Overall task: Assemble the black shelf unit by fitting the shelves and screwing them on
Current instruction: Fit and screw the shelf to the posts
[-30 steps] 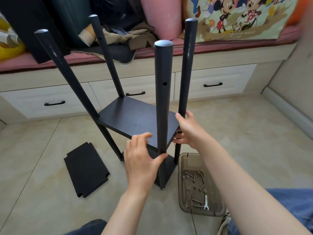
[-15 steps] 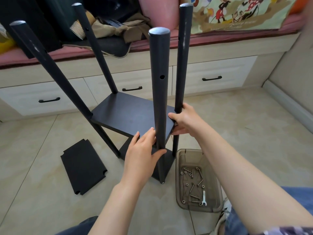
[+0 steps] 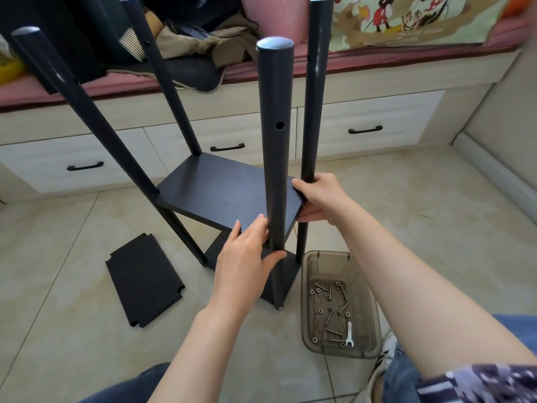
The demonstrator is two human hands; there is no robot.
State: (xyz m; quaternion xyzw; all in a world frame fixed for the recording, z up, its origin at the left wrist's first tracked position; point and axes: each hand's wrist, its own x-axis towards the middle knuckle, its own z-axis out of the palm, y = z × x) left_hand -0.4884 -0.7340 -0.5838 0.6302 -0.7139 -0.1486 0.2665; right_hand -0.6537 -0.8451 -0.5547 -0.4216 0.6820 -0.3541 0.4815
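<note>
Black poles (image 3: pixel 274 141) number four, fitted shelves (image 3: pixel 220 193) two, loose shelf (image 3: pixel 143 279) one.

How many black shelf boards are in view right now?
3: bottom shelf at the posts' base; middle shelf, held by the left hand and right hand; loose shelf board on the floor to the left. Others may be hidden.

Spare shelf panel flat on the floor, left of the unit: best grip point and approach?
Probably the long left edge, mid-length, from above-left. The spare panel lies thin and flat on the tile floor, so fingers must pry under an edge; that side looks open, the shelf unit crowds the right. A corner notch may give a finger gap.
</note>
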